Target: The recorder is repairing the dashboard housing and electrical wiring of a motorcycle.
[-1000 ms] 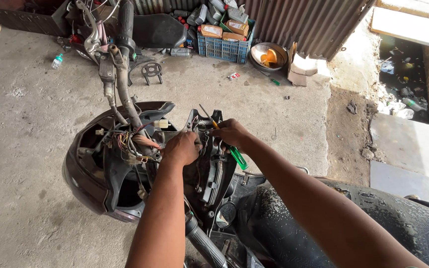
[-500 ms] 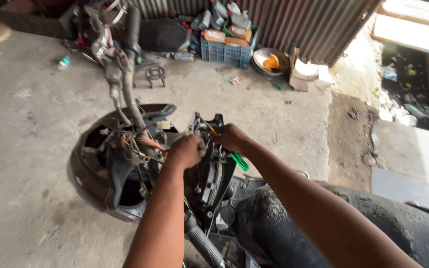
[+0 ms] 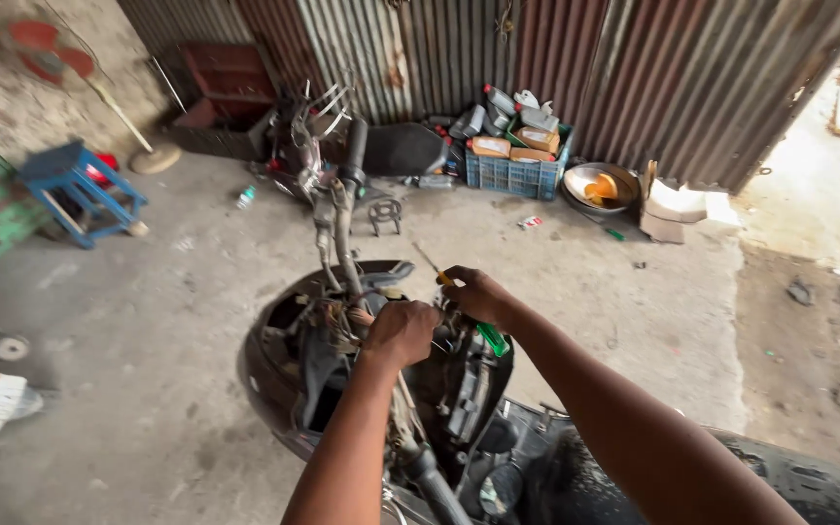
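Note:
A stripped scooter front (image 3: 289, 374) with bare wiring and black inner panels stands below me, its handlebar column (image 3: 342, 219) rising away. My left hand (image 3: 402, 332) is closed over parts and wires at the top of the steering area. My right hand (image 3: 478, 295) grips a screwdriver (image 3: 490, 337) with a green and yellow handle, its thin shaft pointing up and to the left. Both hands sit close together over the scooter's centre. What the left fingers clasp is hidden under the fist.
A blue crate (image 3: 514, 175) of bottles and boxes stands against the corrugated metal wall (image 3: 576, 68). A metal bowl (image 3: 600, 187) lies beside it. A blue stool (image 3: 78, 187) and a standing fan (image 3: 99, 92) are at the left. The black seat (image 3: 809, 486) is at lower right.
My view has tilted up and back, showing more of the wall, stool and fan. Both hands stay on the scooter's centre, and the screwdriver remains in my right hand.

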